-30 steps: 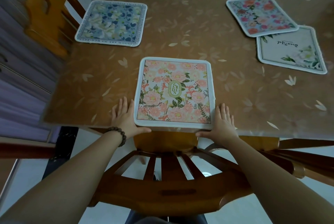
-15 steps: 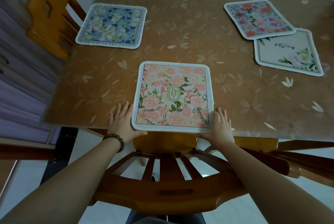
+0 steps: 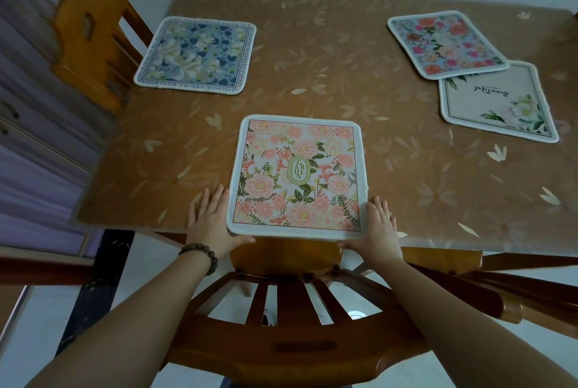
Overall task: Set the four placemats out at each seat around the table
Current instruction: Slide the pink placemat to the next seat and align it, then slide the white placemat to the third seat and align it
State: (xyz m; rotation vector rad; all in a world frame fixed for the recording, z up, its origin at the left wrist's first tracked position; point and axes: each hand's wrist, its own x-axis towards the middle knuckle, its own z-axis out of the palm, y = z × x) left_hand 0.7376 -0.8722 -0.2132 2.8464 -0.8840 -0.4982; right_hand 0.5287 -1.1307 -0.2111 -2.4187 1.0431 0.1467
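The brown leaf-patterned table point(image 3: 328, 74) has bare surface across its middle. At its near edge lies the pink floral placemat point(image 3: 298, 174), labelled "GARDEN", its near rim slightly overhanging above a wooden chair point(image 3: 281, 318). Far left sits the blue floral placemat point(image 3: 197, 54), with lettering round its border; far right the red floral placemat point(image 3: 445, 43) overlaps the cream placemat point(image 3: 497, 102), script unreadable. The left hand point(image 3: 211, 221) and right hand point(image 3: 380, 228) flank the pink mat, fingers straight, thumbs under its near edge.
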